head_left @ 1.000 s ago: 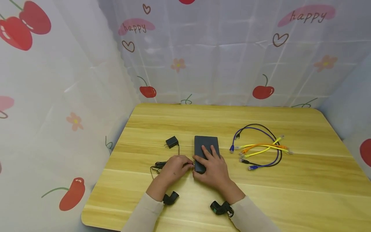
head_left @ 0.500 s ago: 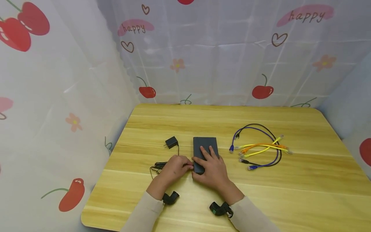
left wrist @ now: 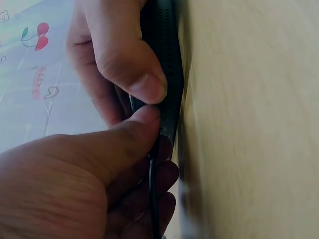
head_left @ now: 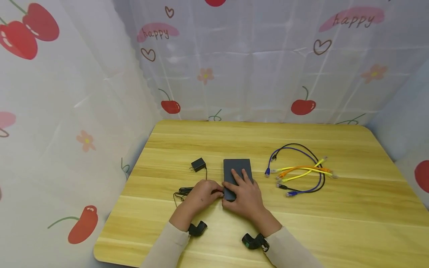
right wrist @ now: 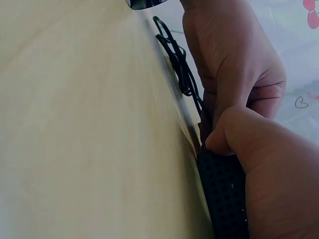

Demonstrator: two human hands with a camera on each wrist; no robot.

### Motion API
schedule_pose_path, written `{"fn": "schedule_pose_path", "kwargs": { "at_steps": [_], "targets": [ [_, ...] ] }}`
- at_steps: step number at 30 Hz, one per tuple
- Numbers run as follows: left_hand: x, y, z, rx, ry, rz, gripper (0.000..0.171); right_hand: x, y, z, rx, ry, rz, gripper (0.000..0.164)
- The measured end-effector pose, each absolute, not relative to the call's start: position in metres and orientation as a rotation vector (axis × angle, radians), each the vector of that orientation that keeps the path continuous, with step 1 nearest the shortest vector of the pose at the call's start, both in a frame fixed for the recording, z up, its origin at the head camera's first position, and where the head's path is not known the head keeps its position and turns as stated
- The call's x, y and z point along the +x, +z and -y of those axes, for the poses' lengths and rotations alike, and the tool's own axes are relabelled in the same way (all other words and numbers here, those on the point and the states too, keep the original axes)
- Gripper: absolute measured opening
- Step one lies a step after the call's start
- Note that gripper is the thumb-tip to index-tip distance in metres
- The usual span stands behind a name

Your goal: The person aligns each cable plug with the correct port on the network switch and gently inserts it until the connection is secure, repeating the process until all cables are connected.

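Note:
A flat dark box with perforated sides, which looks like a network switch (head_left: 236, 163), lies on the wooden table. My left hand (head_left: 202, 193) pinches the plug end of a thin black power cable (left wrist: 153, 189) against the box's left edge, close to its near corner. The plug itself is hidden by my fingertips. Over the near half of the box lies my right hand (head_left: 247, 195), two fingers stretched across the top. Its thumb presses at the near-left corner, and its bent index finger is at the left edge, against my left fingertips.
Behind my left hand lies a black power adapter (head_left: 199, 164) with bare prongs. Its bundled cord (right wrist: 182, 69) rests left of that hand. Several network cables (head_left: 301, 169), yellow, orange, blue and black, lie to the right. A printed curtain (head_left: 248, 74) surrounds the table (head_left: 335, 223).
A second ago a bit of the plug showed between my left fingertips and the box; now those fingertips are right against the edge. The box has shifted slightly toward me. My right hand stays on it.

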State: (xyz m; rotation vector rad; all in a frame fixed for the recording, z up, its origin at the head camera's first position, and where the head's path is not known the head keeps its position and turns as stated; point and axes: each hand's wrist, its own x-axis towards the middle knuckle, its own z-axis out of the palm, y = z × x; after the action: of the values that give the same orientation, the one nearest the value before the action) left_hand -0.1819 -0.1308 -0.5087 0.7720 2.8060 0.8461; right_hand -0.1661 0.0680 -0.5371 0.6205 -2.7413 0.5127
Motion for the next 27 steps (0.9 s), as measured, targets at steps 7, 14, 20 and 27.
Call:
{"fn": "schedule_pose_path", "kwargs": {
  "at_steps": [7, 14, 20, 27],
  "targets": [
    [-0.1801, -0.5063, 0.1341, 0.735, 0.778, -2.83, 0.017, -0.1668, -0.5393, -0.0671, 0.606, 0.522, 2.748, 0.052],
    [-0.181, -0.5085, 0.1318, 0.728, 0.784, -2.849, 0.012, -0.1666, -0.5364, -0.0668, 0.607, 0.516, 2.75, 0.052],
    [-0.1818, -0.5071, 0.1309, 0.725, 0.791, -2.854, 0.012, -0.1663, -0.5339, -0.0662, 0.61, 0.507, 2.759, 0.053],
    [-0.1832, -0.5078, 0.135, 0.667, 0.781, -2.813, 0.021, -0.1645, -0.5296, -0.0698, 0.673, 0.497, 2.823, 0.06]
  ]
}}
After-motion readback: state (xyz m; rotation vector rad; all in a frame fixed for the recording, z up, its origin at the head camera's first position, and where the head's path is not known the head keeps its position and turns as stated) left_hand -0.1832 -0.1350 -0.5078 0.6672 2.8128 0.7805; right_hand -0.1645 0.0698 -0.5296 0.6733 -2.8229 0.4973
